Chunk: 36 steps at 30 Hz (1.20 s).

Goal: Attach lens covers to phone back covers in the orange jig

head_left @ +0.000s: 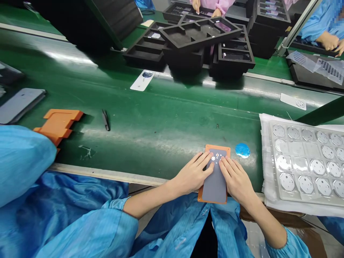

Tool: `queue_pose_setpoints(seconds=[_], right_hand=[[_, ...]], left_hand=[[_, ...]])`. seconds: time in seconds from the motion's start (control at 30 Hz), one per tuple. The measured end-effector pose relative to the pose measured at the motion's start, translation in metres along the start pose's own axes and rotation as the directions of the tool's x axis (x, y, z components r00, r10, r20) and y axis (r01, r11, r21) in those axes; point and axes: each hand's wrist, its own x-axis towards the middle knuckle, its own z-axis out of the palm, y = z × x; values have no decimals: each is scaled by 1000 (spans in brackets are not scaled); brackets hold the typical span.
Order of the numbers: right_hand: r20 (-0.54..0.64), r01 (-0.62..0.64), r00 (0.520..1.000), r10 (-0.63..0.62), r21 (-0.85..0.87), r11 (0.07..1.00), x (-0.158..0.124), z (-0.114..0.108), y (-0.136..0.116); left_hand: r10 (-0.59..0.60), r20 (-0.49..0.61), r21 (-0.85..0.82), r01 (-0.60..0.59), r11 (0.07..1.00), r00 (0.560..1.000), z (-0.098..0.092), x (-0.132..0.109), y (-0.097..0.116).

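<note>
A dark grey phone back cover (214,186) lies in an orange fixture plate (202,199) at the table's front edge. Round camera openings and a small white disc show near its top end. From the left, my left hand (191,173) lies on the cover, fingers stretched out beside the openings and thumb apart. My right hand (238,179) rests on the cover's right side with its fingers extended flat. Both hands touch the cover's upper half; what is under the fingertips is hidden. A round blue film piece (242,150) lies just right of the fixture.
At right, a clear tray (299,147) holds several round silver parts. Tweezers (105,120) and another orange fixture (60,123) lie left. A white card (142,80) sits farther back. Black foam trays (199,34) are stacked behind. A co-worker's blue sleeve (24,161) reaches in at left.
</note>
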Motion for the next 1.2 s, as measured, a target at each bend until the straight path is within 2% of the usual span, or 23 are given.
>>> queue_pose_setpoints(seconds=[0.27,0.57,0.77,0.93,1.07,1.2], right_hand=[[28,-15,1000,14,22,1000,-3,1,-3],[-24,11,1000,-10,56,998,-11,1,-5],[30,-6,1000,6,21,1000,-10,-5,-11],[79,-18,997,19,-12,1000,-7,-6,-17],[42,-22,999,22,11,1000,-13,-2,-18],[-97,-7,995,17,108,994,-14,0,-14]], left_hand=[[10,-11,25,-9,1000,1000,0,-3,3],[-8,-84,41,12,999,996,-2,-9,11],[-2,-44,77,5,997,999,-5,-7,12],[20,30,93,-22,995,999,-6,-3,11],[-12,91,8,11,1000,996,-11,-7,8],[-35,92,-222,55,973,995,-19,-13,-9]])
